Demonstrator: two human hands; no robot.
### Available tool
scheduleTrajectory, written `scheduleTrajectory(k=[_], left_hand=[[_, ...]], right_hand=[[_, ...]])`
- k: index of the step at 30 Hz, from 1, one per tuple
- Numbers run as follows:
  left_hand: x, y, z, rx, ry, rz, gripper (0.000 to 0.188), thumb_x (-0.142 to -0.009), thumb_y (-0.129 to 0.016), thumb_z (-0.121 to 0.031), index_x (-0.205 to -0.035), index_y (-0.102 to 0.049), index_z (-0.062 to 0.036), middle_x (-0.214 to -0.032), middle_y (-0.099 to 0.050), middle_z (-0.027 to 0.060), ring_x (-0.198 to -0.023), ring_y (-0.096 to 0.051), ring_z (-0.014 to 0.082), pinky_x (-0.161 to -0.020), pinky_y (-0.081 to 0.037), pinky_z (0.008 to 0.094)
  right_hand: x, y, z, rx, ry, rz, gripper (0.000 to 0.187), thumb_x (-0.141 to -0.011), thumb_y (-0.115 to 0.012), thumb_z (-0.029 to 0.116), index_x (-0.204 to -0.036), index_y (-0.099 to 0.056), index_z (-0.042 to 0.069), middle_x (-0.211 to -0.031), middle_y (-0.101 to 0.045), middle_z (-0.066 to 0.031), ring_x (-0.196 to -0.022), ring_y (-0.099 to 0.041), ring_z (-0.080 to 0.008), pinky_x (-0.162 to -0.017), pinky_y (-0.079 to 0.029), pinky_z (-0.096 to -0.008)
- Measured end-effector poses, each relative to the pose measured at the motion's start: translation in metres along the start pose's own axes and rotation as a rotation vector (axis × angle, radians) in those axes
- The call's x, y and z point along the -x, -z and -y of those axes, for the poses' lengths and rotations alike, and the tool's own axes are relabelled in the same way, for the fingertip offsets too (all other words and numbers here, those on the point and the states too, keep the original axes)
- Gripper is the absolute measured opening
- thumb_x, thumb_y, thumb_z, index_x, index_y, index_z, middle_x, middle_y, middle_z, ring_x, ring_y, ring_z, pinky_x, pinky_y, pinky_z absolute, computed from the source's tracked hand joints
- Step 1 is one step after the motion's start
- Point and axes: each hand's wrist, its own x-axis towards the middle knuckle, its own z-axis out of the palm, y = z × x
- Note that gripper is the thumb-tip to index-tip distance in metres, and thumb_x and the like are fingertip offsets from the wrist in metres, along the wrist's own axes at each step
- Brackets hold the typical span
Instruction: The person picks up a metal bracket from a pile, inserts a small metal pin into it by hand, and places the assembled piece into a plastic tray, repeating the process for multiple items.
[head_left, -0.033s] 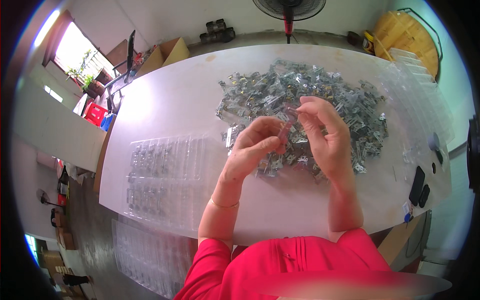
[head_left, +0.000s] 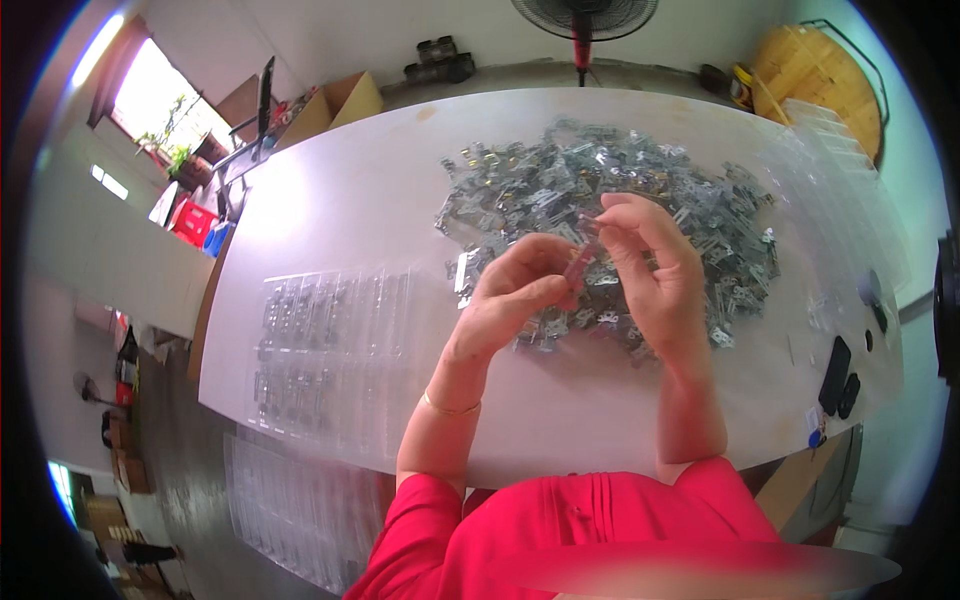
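Observation:
My left hand (head_left: 522, 287) is closed, its thumb and fingers pinching a slim metal bracket (head_left: 579, 264) that stands tilted and looks pinkish from reflected light. Close by on the right, my right hand (head_left: 655, 272) is also closed, with thumb and forefinger pinched on a small piece (head_left: 590, 219) at the bracket's upper end. Whether that piece is joined to the bracket I cannot tell. Both hands hover over the near part of a wide heap of small silvery metal brackets (head_left: 560, 185), some with brass-coloured bits.
Clear plastic trays (head_left: 335, 315) with brackets in their left slots lie on the white table (head_left: 560, 420). More trays (head_left: 290, 510) sit below its left edge, others (head_left: 835, 200) at the far right. A black phone (head_left: 834, 375) lies at right; a fan (head_left: 582, 30) stands behind.
The view has shifted very slightly. Both hands keep nearly the same pinching pose over the heap.

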Motion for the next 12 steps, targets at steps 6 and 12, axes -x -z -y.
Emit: scheduleTrajectory(k=[6,12], left_hand=[[-0.002,-0.008,0.007,0.168,0.099,0.134,0.035,-0.097,-0.065,-0.01,-0.127,-0.055,0.0028,-0.106,-0.064,0.01,-0.094,-0.064,0.0184,-0.082,-0.054,0.0329],[-0.003,-0.012,0.008,-0.284,-0.099,0.052,0.041,-0.099,-0.064,-0.015,-0.135,-0.05,-0.0004,-0.115,-0.064,0.0101,-0.108,-0.065,0.0205,-0.091,-0.054,0.0367]], right_hand=[[0.002,0.006,0.011,-0.079,-0.321,0.099,0.008,-0.098,-0.066,0.008,-0.105,-0.069,0.004,-0.091,-0.07,-0.0024,-0.085,-0.061,-0.007,-0.076,-0.049,-0.0233],[0.004,0.008,-0.003,-0.05,-0.286,0.044,0.013,-0.102,-0.06,0.008,-0.109,-0.07,0.004,-0.101,-0.071,-0.0029,-0.084,-0.061,-0.0072,-0.08,-0.052,-0.0239]])
